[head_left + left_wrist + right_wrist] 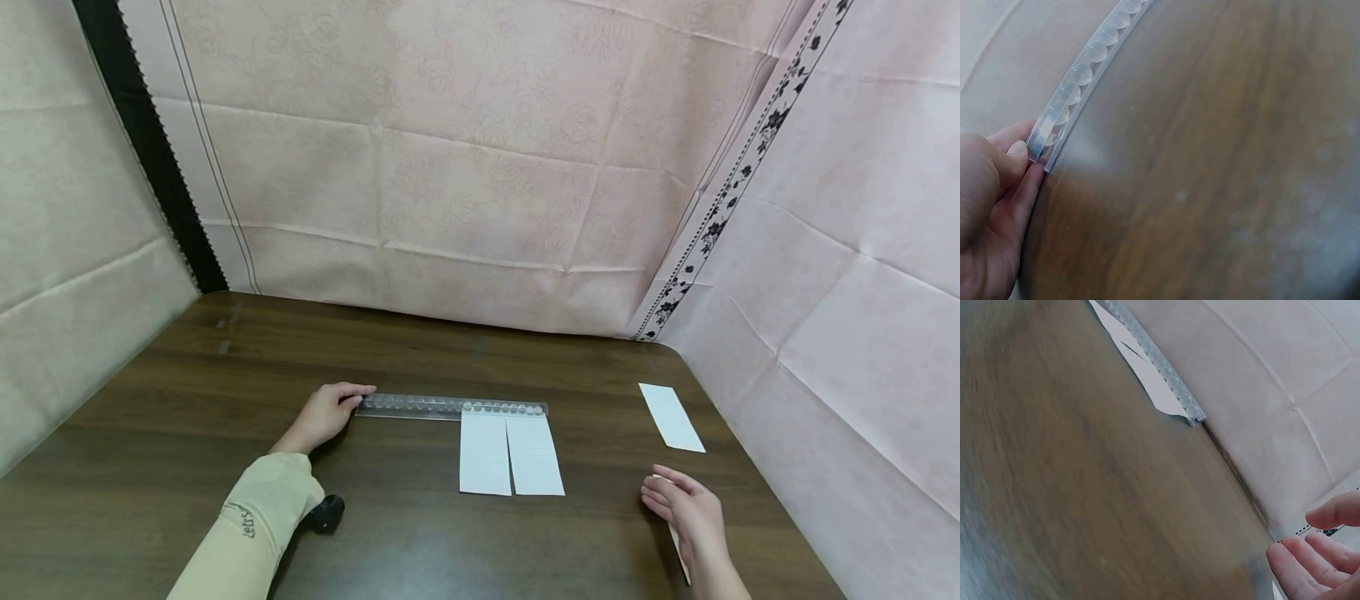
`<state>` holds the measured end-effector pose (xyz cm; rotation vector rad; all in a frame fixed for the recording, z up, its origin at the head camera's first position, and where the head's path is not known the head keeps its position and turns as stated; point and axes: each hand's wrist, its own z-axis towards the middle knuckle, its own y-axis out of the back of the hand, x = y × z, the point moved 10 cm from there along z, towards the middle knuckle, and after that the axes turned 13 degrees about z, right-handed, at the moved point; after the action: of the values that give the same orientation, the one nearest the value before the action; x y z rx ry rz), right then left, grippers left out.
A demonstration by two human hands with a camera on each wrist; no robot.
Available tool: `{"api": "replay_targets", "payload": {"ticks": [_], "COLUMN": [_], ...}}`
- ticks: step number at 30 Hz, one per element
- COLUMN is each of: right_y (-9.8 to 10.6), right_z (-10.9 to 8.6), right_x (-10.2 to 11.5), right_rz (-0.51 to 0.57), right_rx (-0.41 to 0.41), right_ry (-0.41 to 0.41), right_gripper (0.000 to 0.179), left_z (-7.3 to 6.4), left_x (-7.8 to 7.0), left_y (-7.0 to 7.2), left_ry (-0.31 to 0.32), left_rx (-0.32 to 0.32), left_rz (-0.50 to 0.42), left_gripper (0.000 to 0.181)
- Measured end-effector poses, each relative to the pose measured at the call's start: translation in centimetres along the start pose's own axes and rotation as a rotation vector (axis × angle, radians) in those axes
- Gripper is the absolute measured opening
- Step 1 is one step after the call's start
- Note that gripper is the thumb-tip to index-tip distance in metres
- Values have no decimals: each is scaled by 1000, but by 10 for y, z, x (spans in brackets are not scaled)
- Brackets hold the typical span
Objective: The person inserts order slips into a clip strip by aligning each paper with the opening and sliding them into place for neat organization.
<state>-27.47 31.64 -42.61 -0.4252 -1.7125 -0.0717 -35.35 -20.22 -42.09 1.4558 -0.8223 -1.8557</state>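
Note:
My left hand (321,421) pinches the left end of a clear plastic strip (416,406), ruler-like, with a row of round scallops along it. Thumb and fingers (1017,164) close on that end in the left wrist view. Two white paper slips (485,454) hang side by side at the strip's right half, a narrow gap between them. My right hand (688,510) is over a pale card (679,553) near the table's right side, mostly hidden by the hand. Its thumb (1335,511) stands apart from the loosely bent fingers in the right wrist view.
Another white paper slip (672,417) lies on the brown wooden table (405,550), beyond my right hand. Pale cloth (450,192) hangs at the back and both sides. A small black object (327,514) shows by my left sleeve.

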Motion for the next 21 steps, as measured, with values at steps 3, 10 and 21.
{"api": "replay_targets", "payload": {"ticks": [3, 10, 21], "right_y": [5, 18, 37], "right_z": [0, 1, -2], "right_x": [2, 8, 20], "right_rz": [-39, -144, -367], "right_rx": [-24, -91, -205], "right_ry": [21, 86, 178], "right_gripper": [41, 48, 46], "left_z": [0, 0, 0], "left_x": [0, 0, 0], "left_y": [0, 0, -1], "left_ry": [0, 6, 4], "left_rx": [1, 3, 4], "left_rz": [-1, 0, 3], "left_gripper": [28, 28, 28]}}
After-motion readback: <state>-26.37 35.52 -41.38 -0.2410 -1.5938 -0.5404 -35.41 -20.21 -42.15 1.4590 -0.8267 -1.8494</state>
